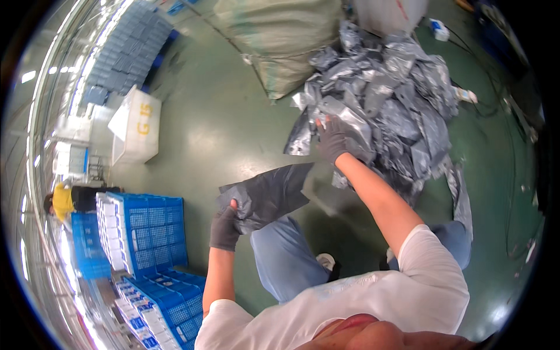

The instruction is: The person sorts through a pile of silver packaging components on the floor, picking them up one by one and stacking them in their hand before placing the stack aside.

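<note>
My left hand (pixel 224 228), in a dark grey fingerless glove, is closed on the near edge of a flat grey plastic bag (pixel 271 195). The bag spreads out to the right above my left knee, silvery and crumpled close to the fingers. My right hand (pixel 334 141), gloved the same way, reaches forward to the left side of a heap of crumpled grey plastic bags (pixel 402 105). Its fingers are stretched out and apart, resting against the loose plastic. How firmly they touch it I cannot make out.
A large woven sack (pixel 280 41) stands beyond the heap, beside a whitish sack (pixel 391 14). Blue crates (pixel 154 230) holding white packages stand at left, below a white bin (pixel 143 125). A person in yellow (pixel 63 201) is farther left. Cables (pixel 496 99) lie at right.
</note>
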Action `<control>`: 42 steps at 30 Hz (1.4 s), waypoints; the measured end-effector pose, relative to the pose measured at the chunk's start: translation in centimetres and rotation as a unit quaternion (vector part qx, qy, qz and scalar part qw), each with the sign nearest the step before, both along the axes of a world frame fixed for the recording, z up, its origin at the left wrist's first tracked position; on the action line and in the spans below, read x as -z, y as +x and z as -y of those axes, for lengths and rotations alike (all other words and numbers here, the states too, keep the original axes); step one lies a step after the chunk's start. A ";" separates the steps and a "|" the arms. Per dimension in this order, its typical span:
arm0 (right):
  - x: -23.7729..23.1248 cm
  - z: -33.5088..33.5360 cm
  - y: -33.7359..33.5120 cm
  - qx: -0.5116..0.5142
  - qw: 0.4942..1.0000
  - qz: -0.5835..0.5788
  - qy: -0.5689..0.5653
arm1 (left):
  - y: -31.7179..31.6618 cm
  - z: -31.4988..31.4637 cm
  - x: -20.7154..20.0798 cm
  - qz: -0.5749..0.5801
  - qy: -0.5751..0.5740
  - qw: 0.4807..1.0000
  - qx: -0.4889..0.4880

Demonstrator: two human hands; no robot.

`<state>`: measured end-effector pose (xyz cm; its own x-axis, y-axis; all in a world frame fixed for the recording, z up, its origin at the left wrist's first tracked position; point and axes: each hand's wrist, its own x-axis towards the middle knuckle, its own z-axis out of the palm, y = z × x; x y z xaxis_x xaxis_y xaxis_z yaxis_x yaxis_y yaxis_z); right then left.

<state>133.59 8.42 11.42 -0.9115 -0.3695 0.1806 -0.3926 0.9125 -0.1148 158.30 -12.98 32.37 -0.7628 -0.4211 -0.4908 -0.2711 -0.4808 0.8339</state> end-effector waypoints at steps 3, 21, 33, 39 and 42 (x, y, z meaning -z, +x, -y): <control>5.8 0.9 -4.1 -0.022 0.984 0.097 0.148 | 0.0 0.4 0.9 0.009 -0.053 0.999 -0.001; -20.8 -7.7 -6.5 -0.180 0.678 0.287 -0.652 | -5.8 -3.7 -4.5 -0.026 0.009 0.998 0.065; -19.2 -2.6 6.1 -0.491 0.784 -0.138 -0.355 | -7.9 -9.9 -6.9 -0.020 -0.070 0.995 -0.073; -21.0 -2.4 7.7 -0.528 0.828 -0.151 -0.112 | -4.8 -10.1 -5.4 -0.047 -0.037 0.995 -0.086; -20.2 -1.5 7.7 -0.544 0.827 -0.113 -0.089 | -4.5 -9.3 -5.2 -0.099 -0.002 0.993 -0.072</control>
<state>141.26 9.95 31.63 0.0073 -0.8977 0.4406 -0.9996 -0.0188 -0.0217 153.80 -3.71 37.52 -0.7759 -0.5336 -0.3364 -0.0316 -0.4998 0.8656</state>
